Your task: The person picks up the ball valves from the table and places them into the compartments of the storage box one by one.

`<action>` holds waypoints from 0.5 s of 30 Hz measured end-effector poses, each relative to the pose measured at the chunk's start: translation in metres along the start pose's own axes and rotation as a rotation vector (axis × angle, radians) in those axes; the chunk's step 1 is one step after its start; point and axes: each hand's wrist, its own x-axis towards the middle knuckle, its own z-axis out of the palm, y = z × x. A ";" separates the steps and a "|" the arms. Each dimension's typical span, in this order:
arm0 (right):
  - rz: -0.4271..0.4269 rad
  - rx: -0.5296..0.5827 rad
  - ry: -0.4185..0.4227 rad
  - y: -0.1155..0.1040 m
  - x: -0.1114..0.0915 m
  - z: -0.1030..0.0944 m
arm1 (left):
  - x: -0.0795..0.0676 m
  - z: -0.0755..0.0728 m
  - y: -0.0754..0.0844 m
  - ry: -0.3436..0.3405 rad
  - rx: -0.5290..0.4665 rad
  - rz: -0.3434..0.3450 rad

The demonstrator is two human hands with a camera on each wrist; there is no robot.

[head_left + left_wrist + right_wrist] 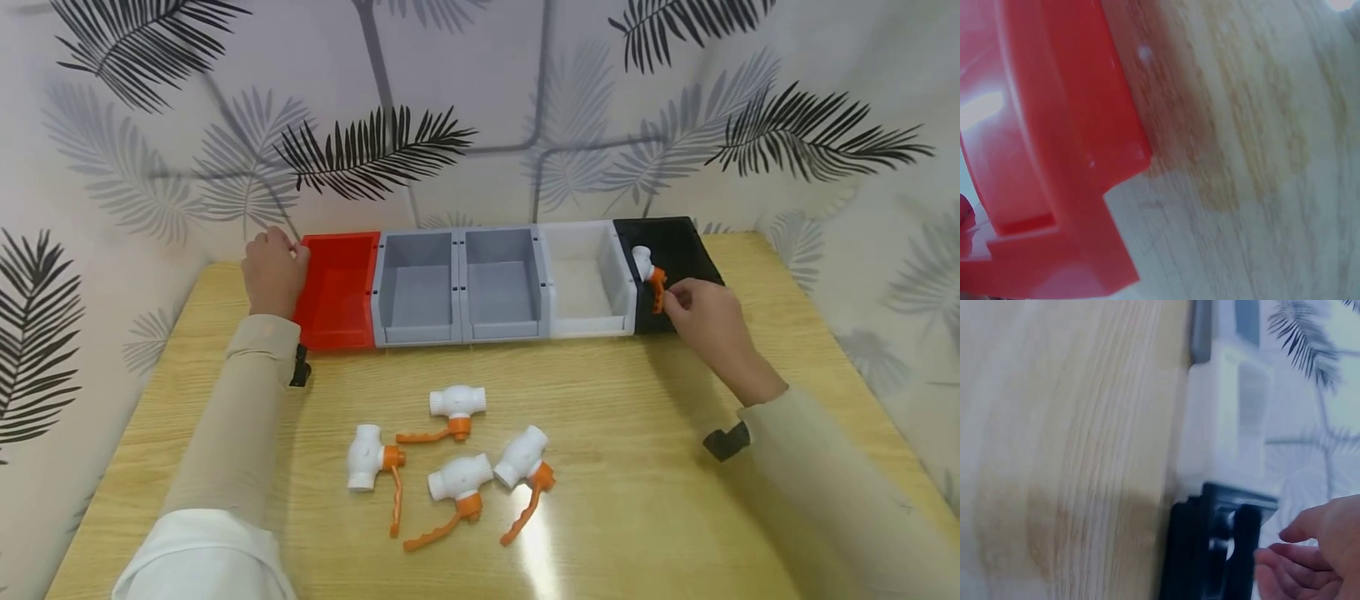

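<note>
In the head view my left hand [274, 271], fingers curled, grips the back left edge of the red bin [337, 287]. My right hand [708, 325] is at the black bin [686, 242] at the row's right end. Its fingertips pinch the orange handle of a white ball valve [642, 262], which is tilted inside that bin. The right wrist view shows the right hand [1310, 550] with curled fingers beside the black bin [1185, 556]; the handle is hidden there. The left wrist view shows the red bin [1085, 187] up close.
Two grey bins [456, 335] and a white bin [592, 327] stand between the red and black ones. Several white ball valves [459, 477] with orange handles lie on the wooden table [637, 483]. A leaf-patterned cloth [480, 100] hangs behind the row.
</note>
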 end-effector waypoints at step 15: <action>-0.087 -0.006 -0.333 -0.029 -0.056 -0.002 | 0.000 -0.001 0.001 0.007 -0.009 0.013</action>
